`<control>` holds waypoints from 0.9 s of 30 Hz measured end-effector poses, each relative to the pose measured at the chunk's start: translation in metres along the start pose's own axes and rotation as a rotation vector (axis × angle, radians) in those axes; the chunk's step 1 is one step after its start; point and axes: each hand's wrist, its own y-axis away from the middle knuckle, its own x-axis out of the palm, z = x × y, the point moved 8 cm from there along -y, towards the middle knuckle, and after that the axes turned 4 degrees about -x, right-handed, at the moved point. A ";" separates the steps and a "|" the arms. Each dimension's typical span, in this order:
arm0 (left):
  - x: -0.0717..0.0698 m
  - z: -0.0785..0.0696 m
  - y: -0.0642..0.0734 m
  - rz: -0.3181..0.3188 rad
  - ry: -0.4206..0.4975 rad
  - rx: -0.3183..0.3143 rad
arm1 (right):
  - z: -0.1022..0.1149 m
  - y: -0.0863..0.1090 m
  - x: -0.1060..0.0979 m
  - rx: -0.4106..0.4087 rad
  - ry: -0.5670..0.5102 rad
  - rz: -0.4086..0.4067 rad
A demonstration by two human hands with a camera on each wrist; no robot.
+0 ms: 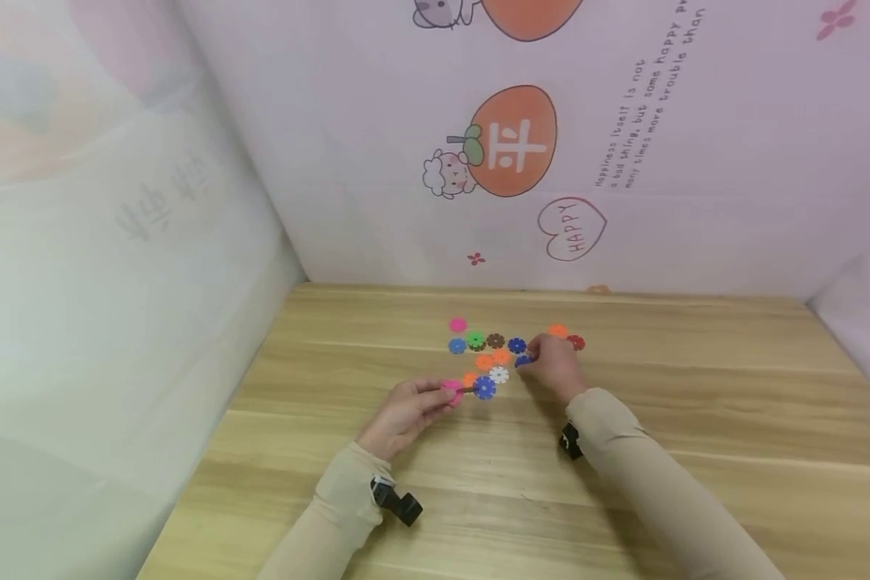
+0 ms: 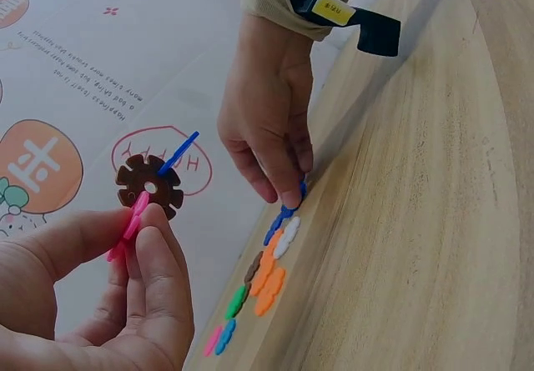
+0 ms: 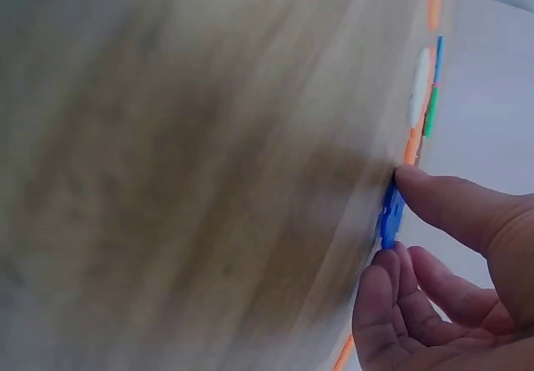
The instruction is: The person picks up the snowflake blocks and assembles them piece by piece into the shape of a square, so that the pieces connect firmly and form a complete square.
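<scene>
Left hand (image 1: 406, 409) in pinch on pink disc (image 2: 137, 211) (brown disc (image 2: 132, 184) against it), right hand (image 1: 557, 366) likewise on blue disc (image 3: 390, 218)

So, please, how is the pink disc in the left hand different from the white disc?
Colour: the pink disc is bright pink, while the white disc is white.
Place: the pink disc is pinched in the left hand, off the table; the white disc lies on the table.
Both are thin discs.
</scene>
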 end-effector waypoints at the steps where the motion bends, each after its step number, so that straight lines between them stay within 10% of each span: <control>1: 0.000 0.000 0.000 -0.002 0.001 0.000 | -0.001 0.002 0.000 0.002 -0.012 0.007; 10: 0.003 0.001 -0.001 -0.011 0.000 -0.013 | -0.010 0.027 -0.002 -0.051 -0.107 0.060; 19: 0.011 0.002 -0.002 0.007 0.009 -0.013 | -0.022 0.058 -0.007 0.040 -0.507 0.111; 27: 0.021 0.002 -0.002 0.038 0.013 -0.024 | 0.000 0.081 -0.013 -0.081 -0.502 0.000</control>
